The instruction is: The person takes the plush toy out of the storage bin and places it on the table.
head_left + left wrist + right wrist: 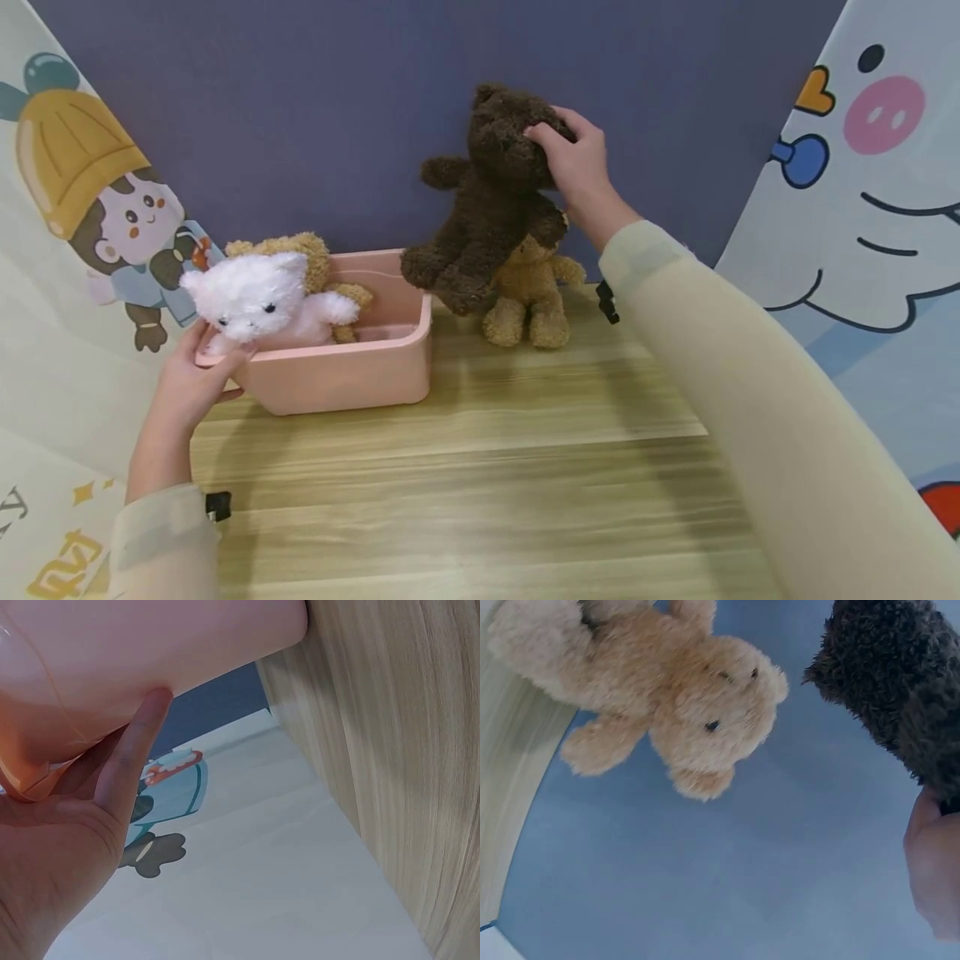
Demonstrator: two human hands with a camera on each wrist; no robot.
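Note:
My right hand [581, 162] grips a dark brown teddy bear [498, 158] by its head. The bear hangs in the air beside the bin, its feet near the bin's right rim. With my left hand [191, 379] I hold the left end of the pink bin [345, 375], thumb at the rim and fingers underneath against its outer wall. A white plush cat [255, 296] and a tan plush toy [303, 250] are inside the bin. Behind the brown bear, a tan teddy bear [697, 705] sits on the table, partly hidden in the head view.
The wood-grain table [465, 492] meets a dark blue back panel [337, 108]. Side panels with cartoon prints stand at left [82, 167] and right [862, 208]. Small black clips sit at both cuffs.

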